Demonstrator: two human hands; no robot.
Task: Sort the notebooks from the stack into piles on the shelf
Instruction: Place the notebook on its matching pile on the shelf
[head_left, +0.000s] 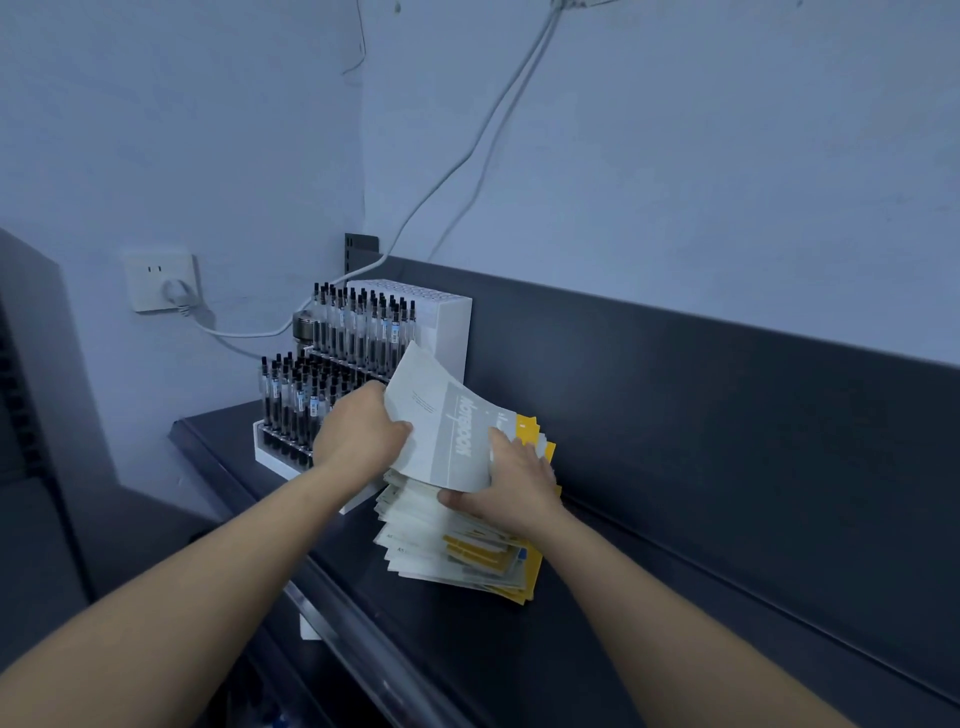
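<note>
A messy stack of notebooks (457, 545), white, grey and yellow, lies on the dark shelf (649, 623) near its left end. A grey-and-white notebook (441, 421) printed "NOTEBOOK" is lifted and tilted above the stack. My left hand (358, 436) grips its left edge, thumb on the cover. On the notebook's right side my right hand (519, 483) holds it, fingers over the cover and thumb under its lower edge. Yellow notebooks (535, 431) show behind my right hand.
A white tiered display (447, 322) full of black pens stands left of the stack, touching it. The shelf's dark back panel (701, 389) rises behind. A wall socket (161, 280) with a plugged cable is on the left wall. The shelf's front edge (353, 634) has a clear rail.
</note>
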